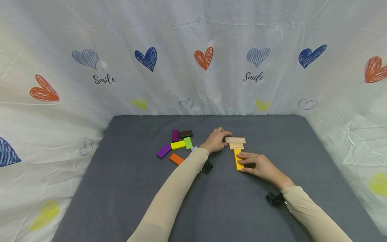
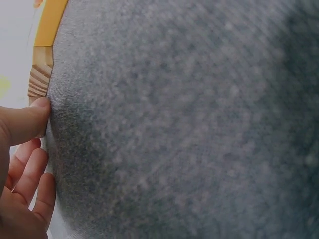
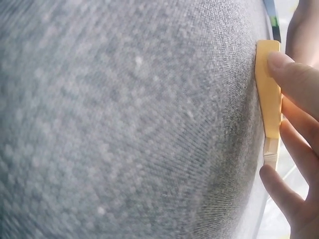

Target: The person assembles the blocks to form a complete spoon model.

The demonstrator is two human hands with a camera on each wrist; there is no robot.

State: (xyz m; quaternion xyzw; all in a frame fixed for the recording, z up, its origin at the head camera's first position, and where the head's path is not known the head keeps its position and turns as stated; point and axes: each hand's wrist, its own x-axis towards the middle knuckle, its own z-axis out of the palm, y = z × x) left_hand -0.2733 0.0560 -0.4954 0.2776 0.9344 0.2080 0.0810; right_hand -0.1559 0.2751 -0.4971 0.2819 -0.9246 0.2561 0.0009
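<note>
Nearest are two beige sleeves (image 1: pixel 169 198), reaching in over a grey tabletop (image 1: pixel 229 211), with a black device (image 1: pixel 275 199) at the right wrist. Beyond that, the right hand (image 1: pixel 263 166) grasps a yellow-orange block (image 1: pixel 237 161), thumb toward its near end, other fingers along its right side and top. The block lies lengthwise, near to far.

To the left, well apart, lie loose pieces: an orange block (image 1: pixel 176 159) nearest, then a purple block (image 1: pixel 164 151), a blue block (image 1: pixel 194 148) (mostly hidden by the left sleeve), a yellow block (image 1: pixel 178 145) touching a green block (image 1: pixel 188 143), and, farther, a second purple block (image 1: pixel 175 135) beside a dark brown block (image 1: pixel 185 133).

At the yellow-orange block's far end sit pale wooden strips (image 1: pixel 236 146); just beyond, a plain wooden block (image 1: pixel 235 140) lies crosswise. The left hand (image 1: pixel 216 141) pinches its left end between thumb and forefinger. Farthest hangs a white curtain (image 1: pixel 169 90) printed with hearts.
</note>
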